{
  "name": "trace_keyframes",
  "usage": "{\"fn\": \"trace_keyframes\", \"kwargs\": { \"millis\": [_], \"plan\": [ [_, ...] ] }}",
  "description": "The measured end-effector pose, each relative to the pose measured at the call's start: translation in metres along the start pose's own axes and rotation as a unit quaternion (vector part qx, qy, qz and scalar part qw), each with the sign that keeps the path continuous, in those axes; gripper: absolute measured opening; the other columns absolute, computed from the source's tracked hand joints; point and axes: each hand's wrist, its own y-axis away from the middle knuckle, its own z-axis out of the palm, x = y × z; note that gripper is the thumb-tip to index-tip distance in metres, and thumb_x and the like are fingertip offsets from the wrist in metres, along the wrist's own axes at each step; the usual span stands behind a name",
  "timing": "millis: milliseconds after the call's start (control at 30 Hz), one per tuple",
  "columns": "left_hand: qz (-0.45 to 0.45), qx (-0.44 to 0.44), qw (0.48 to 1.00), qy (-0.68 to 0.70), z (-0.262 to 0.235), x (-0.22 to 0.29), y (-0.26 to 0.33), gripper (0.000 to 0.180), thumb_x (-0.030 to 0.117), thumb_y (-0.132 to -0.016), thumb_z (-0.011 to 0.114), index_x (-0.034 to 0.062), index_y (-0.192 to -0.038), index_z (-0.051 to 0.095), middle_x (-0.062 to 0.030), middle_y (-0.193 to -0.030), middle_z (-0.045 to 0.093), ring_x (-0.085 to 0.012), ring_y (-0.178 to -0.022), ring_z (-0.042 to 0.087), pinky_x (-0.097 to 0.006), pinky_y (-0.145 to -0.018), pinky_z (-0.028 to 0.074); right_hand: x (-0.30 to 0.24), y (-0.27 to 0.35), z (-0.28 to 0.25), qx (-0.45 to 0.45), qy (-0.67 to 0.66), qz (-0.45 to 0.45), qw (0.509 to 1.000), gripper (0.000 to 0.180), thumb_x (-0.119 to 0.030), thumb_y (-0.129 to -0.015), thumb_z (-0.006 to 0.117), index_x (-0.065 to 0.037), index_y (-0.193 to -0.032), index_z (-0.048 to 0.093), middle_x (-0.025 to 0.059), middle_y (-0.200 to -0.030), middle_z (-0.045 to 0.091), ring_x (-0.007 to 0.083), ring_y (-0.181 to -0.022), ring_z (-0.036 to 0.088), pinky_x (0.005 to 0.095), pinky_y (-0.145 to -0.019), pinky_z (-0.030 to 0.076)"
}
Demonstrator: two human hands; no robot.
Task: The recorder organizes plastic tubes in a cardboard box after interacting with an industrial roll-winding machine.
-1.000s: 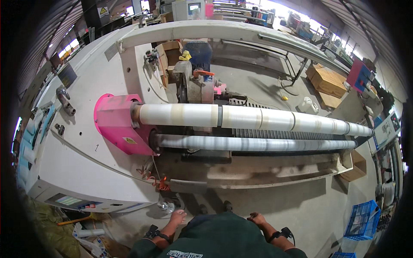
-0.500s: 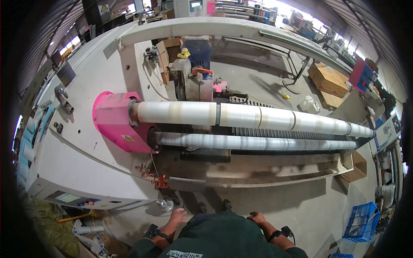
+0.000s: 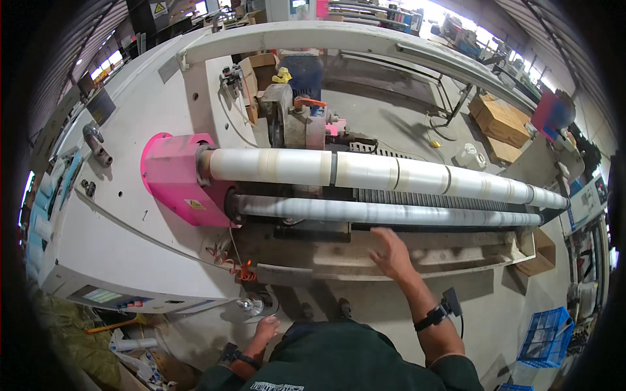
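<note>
My right hand (image 3: 391, 255) is raised over the machine's front trough (image 3: 450, 253), with thumb and fingers apart and nothing held. It is nearest to the lower roller (image 3: 385, 212), a long bar wrapped in whitish film, and does not seem to touch it. Above that runs the upper shaft, with wide white tape rolls (image 3: 368, 171) set along it. Both bars come out of a pink housing (image 3: 179, 179) on the left. My left hand (image 3: 266, 328) hangs low beside my body, its fingers loosely bent and apart, holding nothing visible. A shiny, clear-looking rounded object (image 3: 250, 305) is just beyond it.
The white machine body (image 3: 130, 228) with a control screen (image 3: 101, 295) fills the left side. An orange coiled hose (image 3: 246, 272) hangs by the trough. A blue crate (image 3: 546, 335) stands at the lower right. Cardboard boxes (image 3: 499, 120) lie on the floor beyond the machine.
My right hand has risen from beside my body and reached forward over the trough, toward the rollers. My left hand stays low, barely shifted. The rollers look about the same.
</note>
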Motion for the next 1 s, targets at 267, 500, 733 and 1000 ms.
{"fn": "trace_keyframes", "kwargs": {
  "millis": [267, 500, 733, 1000],
  "plan": [
    [0.041, -0.015, 0.995, 0.087, -0.017, -0.038, -0.006, 0.04, 0.013, -0.08, 0.066, -0.0022, -0.117, 0.056, -0.0124, -0.084, 0.064, -0.0181, -0.053, 0.058, -0.027, -0.045, 0.045, -0.083, -0.102, -0.026, 0.139, 0.114, -0.163, 0.97, 0.062, -0.012, -0.067, 0.076, -0.004, -0.123, 0.049, 0.0155, -0.127, 0.049, 0.0354, -0.119, 0.045, 0.0432, -0.101, 0.038],
    [-0.023, 0.045, 0.998, 0.036, -0.032, -0.042, 0.014, 0.046, 0.012, -0.08, 0.064, -0.0035, -0.122, 0.051, -0.0127, -0.081, 0.062, -0.0182, -0.059, 0.061, -0.029, -0.048, 0.047, -0.105, -0.149, 0.004, 0.103, 0.205, -0.174, 0.958, 0.073, -0.019, -0.064, 0.079, -0.004, -0.126, 0.044, 0.0159, -0.131, 0.046, 0.0348, -0.124, 0.04, 0.044, -0.106, 0.031],
    [-0.039, 0.027, 0.994, 0.098, -0.046, -0.051, 0.015, 0.05, 0.011, -0.082, 0.065, -0.0036, -0.126, 0.045, -0.0126, -0.082, 0.061, -0.0182, -0.058, 0.059, -0.028, -0.048, 0.045, -0.11, -0.178, 0.025, 0.11, 0.273, -0.183, 0.938, 0.075, -0.024, -0.061, 0.081, -0.002, -0.123, 0.044, 0.0143, -0.125, 0.049, 0.032, -0.122, 0.042, 0.0427, -0.106, 0.029],
    [-0.01, -0.038, 0.978, 0.206, -0.061, -0.06, -0.002, 0.051, 0.008, -0.081, 0.064, -0.0053, -0.126, 0.043, -0.0084, -0.077, 0.059, -0.0177, -0.055, 0.057, -0.028, -0.046, 0.044, -0.118, -0.188, 0.03, 0.065, 0.283, -0.133, 0.948, 0.083, -0.024, -0.056, 0.083, -0.005, -0.126, 0.043, 0.0142, -0.129, 0.047, 0.0313, -0.125, 0.04, 0.0472, -0.106, 0.028]
  ]
}}
